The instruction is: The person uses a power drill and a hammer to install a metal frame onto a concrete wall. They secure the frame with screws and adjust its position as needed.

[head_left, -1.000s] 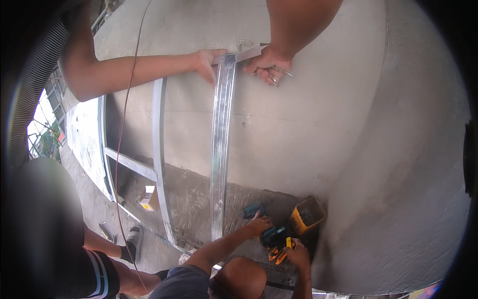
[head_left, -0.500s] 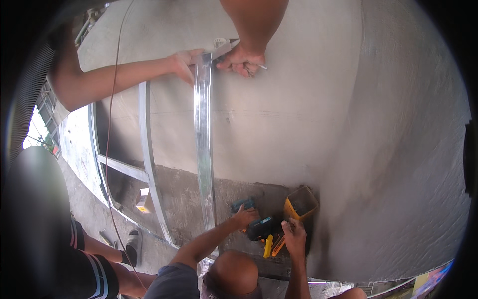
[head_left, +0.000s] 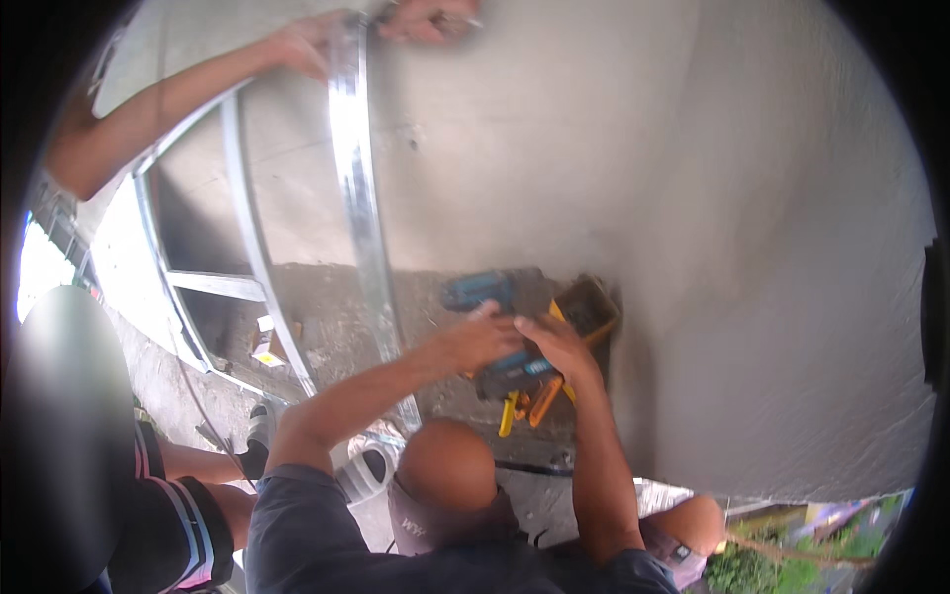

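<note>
Wearer squats at the foot of a wall, drill on the floor directly in front, teal head to the far left, dark base to the near right. Left hand lies across the drill's handle; right hand bends in from the right, over the base, its fingertips meeting those of the left. Motion blur here: cannot tell whether either hand has closed round the drill or only rests on it. Yellow tub, dark contents, just right of the drill on the far side. Yellow tool and orange tool lie at the near edge of the base, neither held. Left of the drill, a shiny stud stands against the wall; at its top are a co-worker's left hand, touching it, and right hand, just beside it, partly out of view. Further left, an upright with a crossbar meeting it; small box on the floor beyond. Progress, as judged: left framework up and joined; stud set in place but hand-steadied, no crossbar seen on it; drill low, not yet raised to any metal, so the work at this stud looks unfinished.
</note>
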{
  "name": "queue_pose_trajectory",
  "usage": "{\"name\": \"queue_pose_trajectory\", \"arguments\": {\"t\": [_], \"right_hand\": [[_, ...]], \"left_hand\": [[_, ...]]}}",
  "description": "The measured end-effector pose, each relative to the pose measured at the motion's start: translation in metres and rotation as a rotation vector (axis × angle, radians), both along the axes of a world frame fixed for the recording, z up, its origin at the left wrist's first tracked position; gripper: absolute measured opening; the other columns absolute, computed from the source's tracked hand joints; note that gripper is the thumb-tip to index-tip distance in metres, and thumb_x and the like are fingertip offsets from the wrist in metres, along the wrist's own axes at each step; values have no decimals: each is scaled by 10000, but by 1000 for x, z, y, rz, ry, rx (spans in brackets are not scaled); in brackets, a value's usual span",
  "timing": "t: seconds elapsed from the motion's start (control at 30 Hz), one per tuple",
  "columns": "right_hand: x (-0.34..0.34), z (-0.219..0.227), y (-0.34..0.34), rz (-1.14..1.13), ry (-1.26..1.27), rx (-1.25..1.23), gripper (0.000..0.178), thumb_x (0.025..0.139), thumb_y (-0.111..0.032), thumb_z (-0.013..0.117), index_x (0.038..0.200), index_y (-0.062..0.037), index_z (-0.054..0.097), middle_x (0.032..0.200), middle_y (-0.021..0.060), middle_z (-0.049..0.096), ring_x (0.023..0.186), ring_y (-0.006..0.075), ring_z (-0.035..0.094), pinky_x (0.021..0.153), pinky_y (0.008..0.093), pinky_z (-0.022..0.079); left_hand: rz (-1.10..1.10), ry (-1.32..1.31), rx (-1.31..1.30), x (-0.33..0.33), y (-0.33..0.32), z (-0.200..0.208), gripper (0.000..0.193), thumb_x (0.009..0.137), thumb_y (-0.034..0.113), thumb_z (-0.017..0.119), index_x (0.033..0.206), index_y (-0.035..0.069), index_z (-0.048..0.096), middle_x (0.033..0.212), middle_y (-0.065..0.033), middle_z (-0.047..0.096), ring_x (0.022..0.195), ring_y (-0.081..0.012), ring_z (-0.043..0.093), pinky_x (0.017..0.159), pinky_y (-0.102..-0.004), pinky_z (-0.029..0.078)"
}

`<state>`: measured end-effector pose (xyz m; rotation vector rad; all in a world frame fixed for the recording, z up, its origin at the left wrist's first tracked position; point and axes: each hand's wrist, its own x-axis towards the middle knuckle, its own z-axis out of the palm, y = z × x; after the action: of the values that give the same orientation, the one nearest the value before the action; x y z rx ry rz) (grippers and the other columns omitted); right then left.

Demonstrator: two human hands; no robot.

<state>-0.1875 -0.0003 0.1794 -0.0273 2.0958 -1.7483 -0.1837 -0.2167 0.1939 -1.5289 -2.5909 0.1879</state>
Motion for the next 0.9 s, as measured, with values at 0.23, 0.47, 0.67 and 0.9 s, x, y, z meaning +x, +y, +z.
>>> {"name": "queue_pose_trajectory", "arguments": {"t": [0.23, 0.47, 0.67, 0.9], "right_hand": [[-1, 13, -6, 81, -413, -598, 508, 920, -511, 683, 1230, -111, 639, 1163, 76, 687, 1027, 195, 664, 854, 354, 540], [-11, -10, 21, -112, -356, -872, 381, 905, -477, 717, 1068, -137, 664, 948, 27, 673, 848, 174, 676, 744, 351, 562], [8, 14, 33, -142, -77, -899, 207, 910, -222, 677, 1070, -91, 670, 913, 36, 652, 789, 175, 652, 749, 341, 551], [33, 69, 34, -82, -44, -989, 238, 869, -94, 695, 1090, -29, 637, 840, 58, 588, 696, 183, 590, 678, 368, 513]], "left_hand": [[-129, -46, -167, -2, 43, 30, 120, 820, 173, 641, 873, 194, 746, 905, 22, 733, 1003, -205, 661, 880, -422, 470], [-329, 248, -12, 4, 73, 64, 139, 830, 192, 643, 923, 170, 743, 1077, 19, 682, 1162, -212, 586, 994, -394, 454], [-165, 156, 275, 34, 75, 131, 281, 789, 132, 706, 1069, 142, 684, 1182, -25, 643, 1198, -227, 563, 999, -394, 444], [589, 626, 885, -6, -40, 218, 470, 780, 49, 726, 1230, 63, 594, 1256, -156, 594, 1175, -350, 563, 1034, -488, 434]]}}
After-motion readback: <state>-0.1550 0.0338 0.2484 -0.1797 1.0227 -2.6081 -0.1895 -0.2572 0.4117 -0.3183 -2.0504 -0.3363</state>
